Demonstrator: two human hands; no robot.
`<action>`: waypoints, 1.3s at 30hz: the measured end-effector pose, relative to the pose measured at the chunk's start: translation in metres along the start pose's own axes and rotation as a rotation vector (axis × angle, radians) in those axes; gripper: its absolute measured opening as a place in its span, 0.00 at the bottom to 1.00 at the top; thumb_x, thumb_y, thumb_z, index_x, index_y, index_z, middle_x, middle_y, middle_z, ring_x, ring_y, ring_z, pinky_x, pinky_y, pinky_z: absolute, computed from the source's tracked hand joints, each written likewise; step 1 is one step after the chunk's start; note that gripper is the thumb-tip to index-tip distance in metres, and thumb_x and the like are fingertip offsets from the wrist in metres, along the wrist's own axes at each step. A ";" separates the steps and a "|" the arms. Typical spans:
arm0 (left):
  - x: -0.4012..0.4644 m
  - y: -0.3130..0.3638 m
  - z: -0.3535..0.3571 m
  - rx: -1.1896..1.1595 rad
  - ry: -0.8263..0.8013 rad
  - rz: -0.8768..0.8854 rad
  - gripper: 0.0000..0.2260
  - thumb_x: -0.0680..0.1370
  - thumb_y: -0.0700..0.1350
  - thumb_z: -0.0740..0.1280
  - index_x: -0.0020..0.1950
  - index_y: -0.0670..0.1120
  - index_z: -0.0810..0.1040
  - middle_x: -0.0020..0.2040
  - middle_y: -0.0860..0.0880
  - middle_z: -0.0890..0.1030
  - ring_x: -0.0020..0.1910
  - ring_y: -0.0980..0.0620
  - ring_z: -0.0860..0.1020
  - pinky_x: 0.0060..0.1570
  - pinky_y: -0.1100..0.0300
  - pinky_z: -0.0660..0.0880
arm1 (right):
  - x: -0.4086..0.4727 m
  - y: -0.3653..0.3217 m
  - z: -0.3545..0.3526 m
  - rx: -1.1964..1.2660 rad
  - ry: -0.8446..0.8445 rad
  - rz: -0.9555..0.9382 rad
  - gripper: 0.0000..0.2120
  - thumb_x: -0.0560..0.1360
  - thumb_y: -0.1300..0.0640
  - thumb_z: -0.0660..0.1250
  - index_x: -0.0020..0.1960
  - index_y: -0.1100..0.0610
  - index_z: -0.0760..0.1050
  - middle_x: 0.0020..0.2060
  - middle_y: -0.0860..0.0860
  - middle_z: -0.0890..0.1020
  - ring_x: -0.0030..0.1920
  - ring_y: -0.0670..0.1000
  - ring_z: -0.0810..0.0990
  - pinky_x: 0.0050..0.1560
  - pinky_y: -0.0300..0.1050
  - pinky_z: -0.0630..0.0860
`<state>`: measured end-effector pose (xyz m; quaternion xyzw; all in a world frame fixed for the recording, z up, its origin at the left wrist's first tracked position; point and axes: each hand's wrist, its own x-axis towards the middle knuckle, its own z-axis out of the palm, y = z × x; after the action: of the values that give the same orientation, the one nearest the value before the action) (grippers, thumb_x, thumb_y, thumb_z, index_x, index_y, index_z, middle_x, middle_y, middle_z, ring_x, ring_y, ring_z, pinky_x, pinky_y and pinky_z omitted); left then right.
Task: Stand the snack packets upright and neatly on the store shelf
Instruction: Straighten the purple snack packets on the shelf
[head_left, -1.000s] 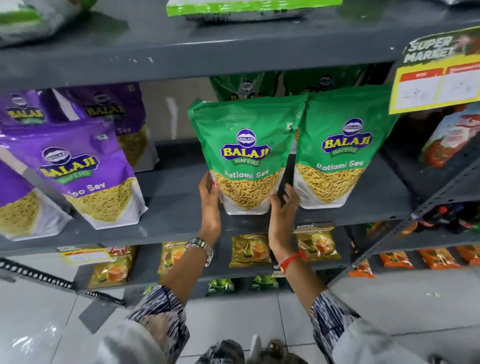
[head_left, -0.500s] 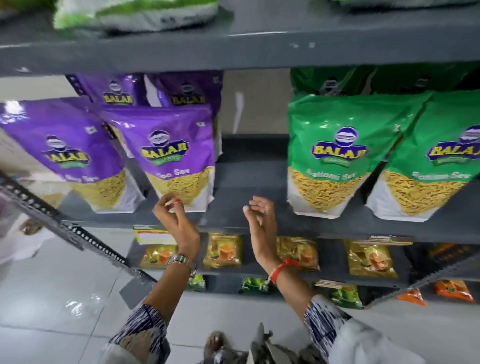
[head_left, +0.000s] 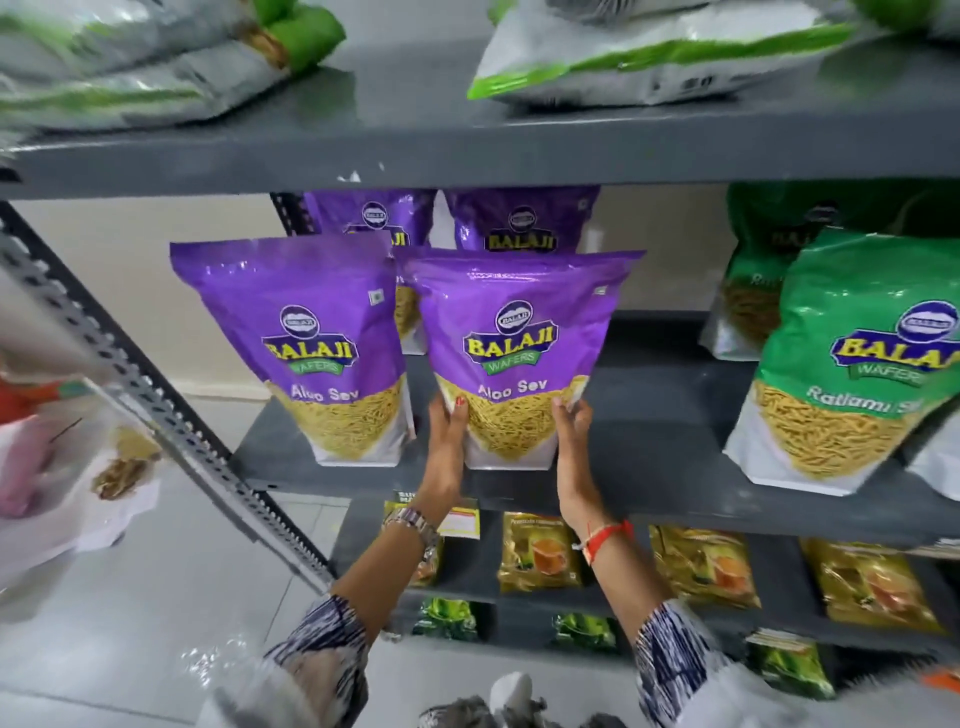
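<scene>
Both hands are on the right purple packet (head_left: 511, 358), low at its base on the grey shelf (head_left: 649, 467). The left hand (head_left: 448, 447) cups the lower left edge, fingers pressed together along the side, thumb on the front. The right hand (head_left: 571, 441) mirrors it on the lower right corner, fingers curled round the edge. The packet stands at the shelf's near edge, its top overlapping the left purple packet (head_left: 306, 348) just beside it, with two more purple ones behind. To the right, well apart, stands a green packet (head_left: 852, 374).

The job here, I'd say, is squaring it up: press evenly from both sides so the bottom gusset sits flat, ease it slightly right to clear the overlap, and line its face with its neighbour. Squeeze too hard and the bag could buckle or tip forward.
</scene>
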<state>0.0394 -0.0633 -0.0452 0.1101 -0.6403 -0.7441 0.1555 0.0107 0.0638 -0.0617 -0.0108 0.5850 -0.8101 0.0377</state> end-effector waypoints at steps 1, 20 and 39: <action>0.001 -0.001 -0.002 0.000 -0.011 0.008 0.17 0.80 0.42 0.53 0.69 0.45 0.58 0.62 0.51 0.69 0.55 0.63 0.72 0.47 0.75 0.73 | 0.001 0.000 0.003 0.006 0.014 -0.001 0.22 0.78 0.51 0.59 0.69 0.56 0.59 0.57 0.49 0.76 0.51 0.39 0.78 0.46 0.29 0.77; -0.043 0.010 -0.076 0.151 0.578 0.235 0.08 0.78 0.41 0.58 0.55 0.41 0.71 0.48 0.52 0.73 0.47 0.67 0.73 0.49 0.71 0.69 | -0.072 0.010 0.052 -0.190 0.142 -0.381 0.12 0.72 0.49 0.65 0.54 0.45 0.70 0.52 0.50 0.75 0.54 0.49 0.75 0.57 0.42 0.72; 0.010 0.033 -0.143 0.052 0.346 0.066 0.19 0.80 0.49 0.52 0.70 0.45 0.57 0.58 0.51 0.73 0.49 0.67 0.75 0.43 0.73 0.74 | -0.042 0.013 0.161 -0.239 -0.173 0.030 0.32 0.71 0.42 0.64 0.70 0.52 0.60 0.69 0.53 0.71 0.69 0.53 0.69 0.70 0.59 0.67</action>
<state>0.0853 -0.2026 -0.0343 0.2194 -0.6262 -0.6919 0.2846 0.0630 -0.0892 -0.0223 -0.0761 0.6719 -0.7301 0.0986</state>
